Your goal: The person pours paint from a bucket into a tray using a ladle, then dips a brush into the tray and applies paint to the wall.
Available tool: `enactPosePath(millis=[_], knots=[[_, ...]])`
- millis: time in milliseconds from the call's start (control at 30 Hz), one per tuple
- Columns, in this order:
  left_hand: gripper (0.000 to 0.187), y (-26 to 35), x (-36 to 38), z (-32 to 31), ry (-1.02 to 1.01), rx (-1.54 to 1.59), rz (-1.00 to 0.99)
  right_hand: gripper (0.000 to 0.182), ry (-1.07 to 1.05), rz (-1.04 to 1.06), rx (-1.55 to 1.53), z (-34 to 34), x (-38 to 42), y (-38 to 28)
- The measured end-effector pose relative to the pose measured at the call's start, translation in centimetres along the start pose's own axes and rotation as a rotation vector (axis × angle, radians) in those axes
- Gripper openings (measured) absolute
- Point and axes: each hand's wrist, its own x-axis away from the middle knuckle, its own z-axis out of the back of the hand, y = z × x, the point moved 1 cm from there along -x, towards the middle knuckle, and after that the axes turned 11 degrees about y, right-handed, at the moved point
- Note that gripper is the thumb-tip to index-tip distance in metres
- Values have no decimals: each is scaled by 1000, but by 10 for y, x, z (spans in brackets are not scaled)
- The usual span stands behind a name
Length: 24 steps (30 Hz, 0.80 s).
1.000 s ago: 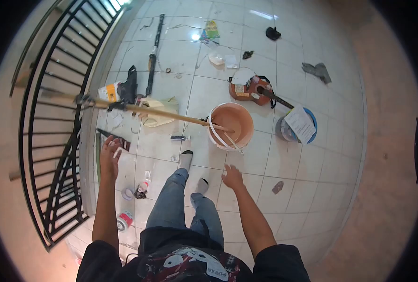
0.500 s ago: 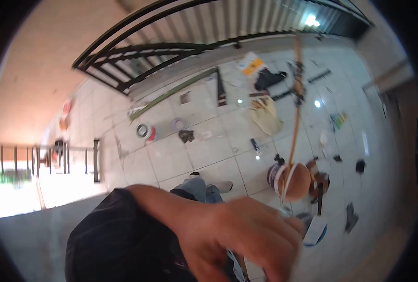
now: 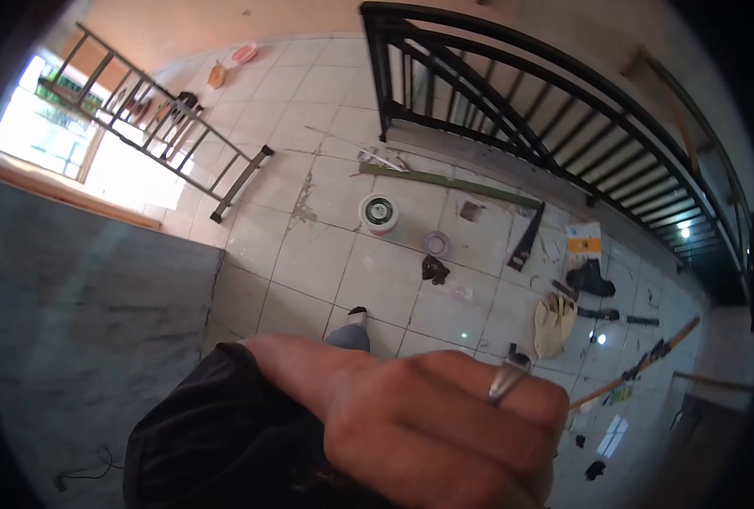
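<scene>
My left hand [image 3: 445,428] is close to the camera at the bottom centre, back of the hand toward me and fingers curled in. A silver ring [image 3: 506,383] is on one finger. A dark sleeve [image 3: 216,433] covers the upper part of this arm. The palm and fingertips are hidden, so I cannot tell what they hold. Beyond the hand, a foot and a blue trouser leg [image 3: 349,338] show on the tiled floor [image 3: 301,297]. My right hand is out of view.
A black metal railing [image 3: 513,127] stands along the back, with a green bar [image 3: 453,181] before it. On the floor lie a white bucket [image 3: 379,227], a tape roll [image 3: 435,243], a cream bag [image 3: 553,329] and a long stick [image 3: 640,369]. A grey surface [image 3: 97,297] fills the left.
The view has swung left, so floor items appear further right. The round brown container and things around it have left view. My left hand stays curled near the camera.
</scene>
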Motion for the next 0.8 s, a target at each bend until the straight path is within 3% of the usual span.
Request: enactPosePath(millis=[67, 200, 467, 533, 567, 600, 633, 700, 767, 800], knots=[[23, 29, -32, 33, 56, -38, -20, 46, 27, 1, -7, -16, 20, -37], [22, 83, -88, 86, 164, -124, -46, 43, -3, 208, 286, -61, 46, -94], [21, 132, -151, 170, 301, -329, -144, 38, -111, 680, 796, -134, 14, -212], [26, 151, -189, 211, -134, -347, 132, 37, -143, 808, 898, -161, 2, -248], [26, 152, -197, 203, -138, -365, 116, 37, -161, 876, 951, -173, -7, -266], [22, 152, -204, 185, 213, -460, 120, 36, -179, 945, 1009, -159, -105, -238], [18, 149, -212, 181, 574, -539, 110, 36, -190, 967, 1032, -164, -111, -270], [18, 138, -236, 208, 477, -519, -53, 28, -321, 306, 420, -185, -120, -326], [19, 134, -256, 235, 377, -503, -190, 20, -366, 502, 671, -206, -141, -395], [21, 134, -266, 247, 315, -461, -242, 23, -146, 358, 708, -231, -110, -458]])
